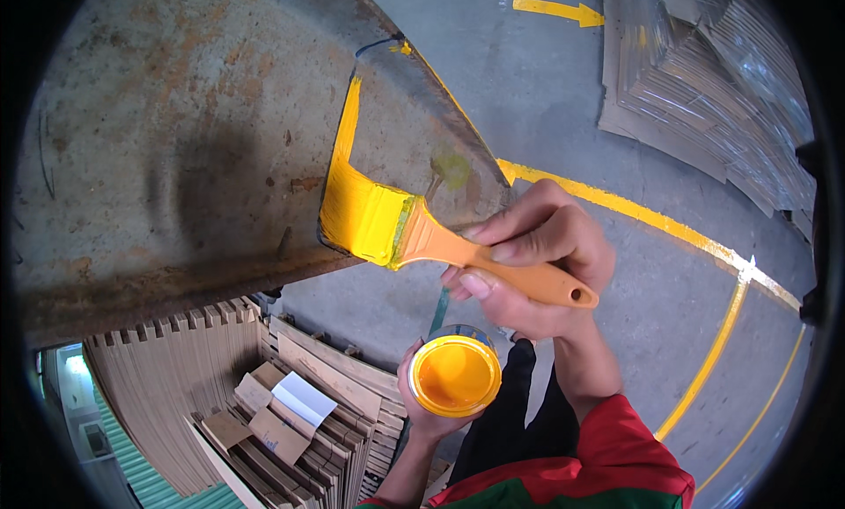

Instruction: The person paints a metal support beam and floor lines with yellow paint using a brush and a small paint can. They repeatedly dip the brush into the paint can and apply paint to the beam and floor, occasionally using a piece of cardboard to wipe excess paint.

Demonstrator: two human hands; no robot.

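My right hand [541, 258] grips the orange handle of a paintbrush [497, 263]. Its bristles, coated in yellow paint, press on a worn, rust-spotted metal surface [220, 113]. A yellow painted patch [348, 192] lies under and beside the bristles and narrows to a strip toward the top. Dark drawn lines border parts of it. Lower down, my left hand [422, 403] is wrapped round an open can of yellow paint [456, 375], held upright below the brush. The fingers on the can's far side are partly hidden.
Stacked flat cardboard [185, 377] stands at the lower left, with a folded white sheet [304, 399] on loose pieces. Film-wrapped cardboard [695, 87] stands at the upper right. Yellow lines [634, 205] and a yellow arrow [559, 12] mark the grey floor [669, 289].
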